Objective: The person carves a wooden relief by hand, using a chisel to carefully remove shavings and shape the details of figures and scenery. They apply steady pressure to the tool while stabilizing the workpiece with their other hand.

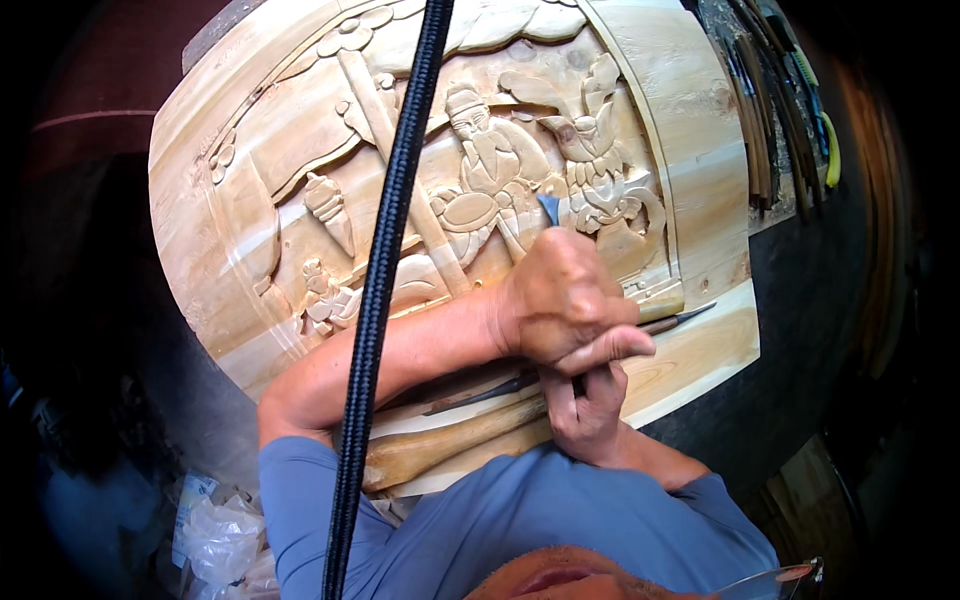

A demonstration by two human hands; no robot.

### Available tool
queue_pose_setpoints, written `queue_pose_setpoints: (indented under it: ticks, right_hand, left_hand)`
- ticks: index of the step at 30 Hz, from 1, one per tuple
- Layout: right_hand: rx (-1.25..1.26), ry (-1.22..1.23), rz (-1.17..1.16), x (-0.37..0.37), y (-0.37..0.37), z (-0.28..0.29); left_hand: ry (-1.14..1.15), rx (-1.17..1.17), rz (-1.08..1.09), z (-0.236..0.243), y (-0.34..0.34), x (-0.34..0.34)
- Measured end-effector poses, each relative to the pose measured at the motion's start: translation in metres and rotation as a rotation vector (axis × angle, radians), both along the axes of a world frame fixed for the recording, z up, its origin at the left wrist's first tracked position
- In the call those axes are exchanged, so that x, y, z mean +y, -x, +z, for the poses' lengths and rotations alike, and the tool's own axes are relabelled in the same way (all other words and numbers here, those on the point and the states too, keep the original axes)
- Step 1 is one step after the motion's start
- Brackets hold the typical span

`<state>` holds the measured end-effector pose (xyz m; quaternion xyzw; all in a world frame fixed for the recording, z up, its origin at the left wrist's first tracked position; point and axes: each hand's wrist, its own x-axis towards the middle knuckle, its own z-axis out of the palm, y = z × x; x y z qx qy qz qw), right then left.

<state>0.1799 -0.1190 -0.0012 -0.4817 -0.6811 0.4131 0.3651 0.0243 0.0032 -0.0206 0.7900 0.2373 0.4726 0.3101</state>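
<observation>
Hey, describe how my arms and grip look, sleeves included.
Plain blue-grey cloth short sleeves leave the left forearm and right forearm bare. The left-hand grip and right-hand grip wear no gloves, and no watch shows. A thick black braided cable crosses the view in front of the left forearm.

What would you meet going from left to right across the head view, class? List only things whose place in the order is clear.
Clear plastic bag, black cord, left hand, tools at the board's far right.
</observation>
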Motion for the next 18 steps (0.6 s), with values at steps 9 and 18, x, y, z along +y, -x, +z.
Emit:
queue_pose_setpoints:
  ticks: [9,18]
  right_hand:
    - [0.066,0.058,0.024,0.004,-0.008,0.011]
    - [-0.118,0.086,0.149,-0.004,-0.045,0.018]
  left_hand:
    - [-0.074,-0.024,-0.055,-0.002,-0.004,-0.002]
    - [-0.084,0.021,-0.203,-0.01,-0.011,-0.021]
